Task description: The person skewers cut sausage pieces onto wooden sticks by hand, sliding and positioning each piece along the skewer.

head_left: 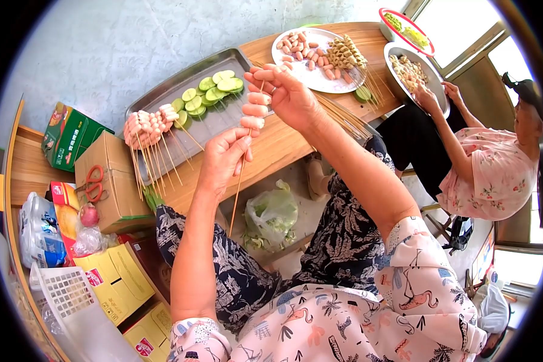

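Observation:
My left hand is closed around a thin wooden skewer, just under several small pink sausages threaded on it. At the top of the skewer, my right hand pinches another sausage with thumb and fingers. Behind my hands lies a metal tray with sliced green rounds on skewers and a bundle of skewered sausages at its left end. A white plate beyond my right hand bears loose sausages and skewered folded brown pieces.
At right a seated person holds a metal bowl of food. Loose skewers lie near the table edge. Left are a cardboard box with red scissors, a green box and a white basket. A plastic bag sits below.

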